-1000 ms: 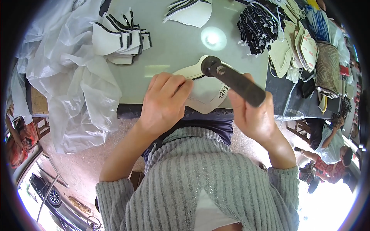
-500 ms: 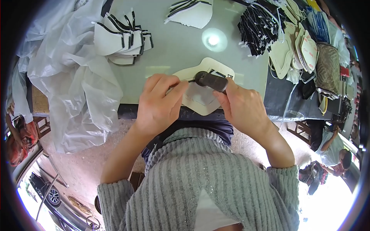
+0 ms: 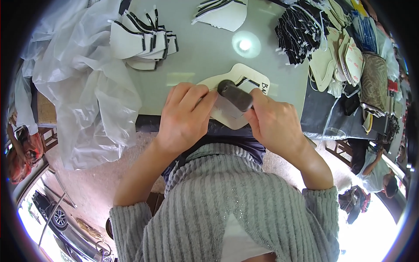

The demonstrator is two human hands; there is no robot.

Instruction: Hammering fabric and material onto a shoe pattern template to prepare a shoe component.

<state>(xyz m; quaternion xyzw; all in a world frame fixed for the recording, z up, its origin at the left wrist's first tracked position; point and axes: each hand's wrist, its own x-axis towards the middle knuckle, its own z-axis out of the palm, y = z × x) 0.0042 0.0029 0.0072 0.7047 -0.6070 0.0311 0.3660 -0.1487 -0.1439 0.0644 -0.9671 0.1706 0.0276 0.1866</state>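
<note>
Nearest the bottom, below the desk (image 3: 187, 52), is the person's grey ribbed knit sweater (image 3: 209, 187). At the desk's near edge, roughly in the middle, lies a flat cream board with curved sides and dark lettering (image 3: 238, 70); its rounded near tip points back toward the person and overhangs the edge, while its broader part spreads far and to both sides. A pale grey-white piece (image 3: 223, 109) lies on the board, partly covered.

The right hand (image 3: 277, 120) is closed around the near right end of a dark, thick tool with a rounded end (image 3: 238, 97). The tool's long axis runs slantwise across the board, its rounded end pointing far and left, close to the left fingertips. The left hand (image 3: 185, 113) rests over the board's left side, fingers curled and drawn narrow; what they pinch, if anything, cannot be told.

Farther left, crumpled translucent white plastic (image 3: 96, 100) spills over the near edge; whether it is a bag or a sheet, and what it holds, cannot be told. To the right stands a brown patterned fabric bundle (image 3: 374, 83), and just left of it lean several cream curved panels (image 3: 323, 65).

Beyond, at left, is a fanned stack of white pieces with black edging (image 3: 128, 43), its long black edges slanting from far left to near right. At far right lie a heap of black pieces with white ends (image 3: 299, 35) and a blue bundle (image 3: 364, 32). At the far middle, another black-edged white stack (image 3: 227, 16) lies with its black edges toward the far left.
</note>
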